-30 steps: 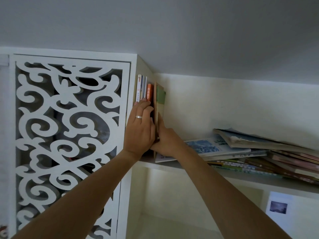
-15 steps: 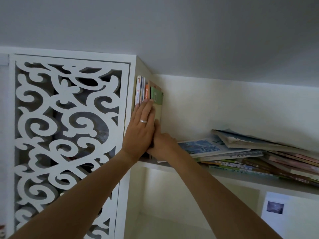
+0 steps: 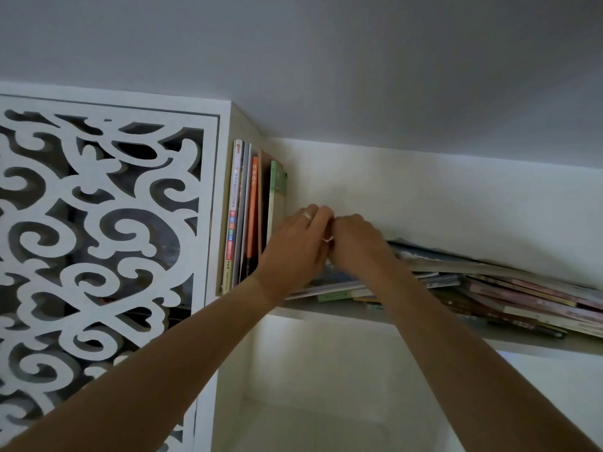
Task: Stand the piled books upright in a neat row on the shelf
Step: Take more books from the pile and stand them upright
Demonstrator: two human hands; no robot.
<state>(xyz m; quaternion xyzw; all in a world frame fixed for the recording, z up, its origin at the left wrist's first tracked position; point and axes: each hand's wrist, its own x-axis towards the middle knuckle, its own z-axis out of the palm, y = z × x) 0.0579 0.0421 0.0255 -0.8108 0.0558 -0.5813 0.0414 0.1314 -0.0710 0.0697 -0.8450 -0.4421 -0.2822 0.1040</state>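
Setting: a high white shelf [image 3: 329,313] just under a grey ceiling, with a carved scrollwork panel [image 3: 98,239] at 9 o'clock of it.
Upright row: a few thin books [image 3: 251,216] stand against the shelf's left wall, spines out; the outermost, a green-topped one [image 3: 277,190], stands free with nothing bracing it on its right.
Pile: the remaining books [image 3: 489,282] lie flat and fanned, running from the hands toward 3 o'clock.
Handling: judged thin, light paperbacks, floppy and glossy, so likely to slide and sag; best pinched near the spine edge and kept supported while tipped up.
Left hand [image 3: 297,246]: reaches up, palm down, fingers curled over the pile's left end; a ring shows.
Right hand [image 3: 355,243]: knuckles touching the left hand, fingers hidden behind it.
Grip: cannot tell whether either hand has closed on a book.
Arms: both extended upward, forearms converging at the pile.
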